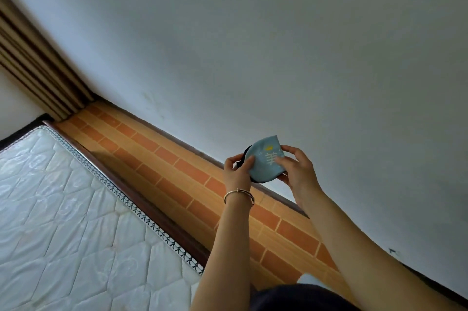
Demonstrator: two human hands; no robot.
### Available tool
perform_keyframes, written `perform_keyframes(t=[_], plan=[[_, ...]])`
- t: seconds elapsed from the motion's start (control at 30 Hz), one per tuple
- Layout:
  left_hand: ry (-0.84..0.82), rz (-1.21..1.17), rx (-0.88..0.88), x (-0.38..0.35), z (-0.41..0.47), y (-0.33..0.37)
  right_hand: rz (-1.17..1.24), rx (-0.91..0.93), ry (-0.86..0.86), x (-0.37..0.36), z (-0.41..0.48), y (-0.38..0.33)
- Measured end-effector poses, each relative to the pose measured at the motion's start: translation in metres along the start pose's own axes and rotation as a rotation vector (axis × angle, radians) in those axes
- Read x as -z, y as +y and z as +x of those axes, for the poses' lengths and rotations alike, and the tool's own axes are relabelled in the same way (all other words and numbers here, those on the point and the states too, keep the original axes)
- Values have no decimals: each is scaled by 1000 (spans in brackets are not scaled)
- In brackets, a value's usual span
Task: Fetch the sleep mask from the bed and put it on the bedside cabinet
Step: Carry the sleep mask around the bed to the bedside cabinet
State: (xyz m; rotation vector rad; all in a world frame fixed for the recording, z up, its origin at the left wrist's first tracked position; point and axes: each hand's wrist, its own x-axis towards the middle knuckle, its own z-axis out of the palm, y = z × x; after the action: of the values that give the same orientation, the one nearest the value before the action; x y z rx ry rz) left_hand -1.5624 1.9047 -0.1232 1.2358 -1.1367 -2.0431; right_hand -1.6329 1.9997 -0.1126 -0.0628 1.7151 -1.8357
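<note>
The sleep mask (pixel 266 160), pale blue with a yellow mark and white lines on its face and a dark edge, is being held up in the air in front of the grey wall (pixel 278 44), above the strip of floor beside the bed. The left hand (pixel 236 171) is pinching the mask's left end, thumb lying on the blue face; the right hand (pixel 296 168) is gripping the right end, fingers closed over the fabric (both hands are clamped on the mask). A thin bracelet (pixel 239 195) is sitting on the left wrist. Below, orange brick-patterned flooring (pixel 177 166) is running between the wall and the dark wooden bed frame (pixel 141 196). A bare white quilted mattress (pixel 63 209) is filling the lower left, and brown curtains (pixel 33 70) are hanging at the far left.
</note>
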Motion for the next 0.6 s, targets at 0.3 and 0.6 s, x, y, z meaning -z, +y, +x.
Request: perform_keyframes(t=[0.3, 0.6], plan=[[150, -74, -14, 9, 47, 21, -88, -24, -129, -41, 58, -5], [298, -116, -47, -9, 104, 68, -127, -35, -300, -85, 134, -39]])
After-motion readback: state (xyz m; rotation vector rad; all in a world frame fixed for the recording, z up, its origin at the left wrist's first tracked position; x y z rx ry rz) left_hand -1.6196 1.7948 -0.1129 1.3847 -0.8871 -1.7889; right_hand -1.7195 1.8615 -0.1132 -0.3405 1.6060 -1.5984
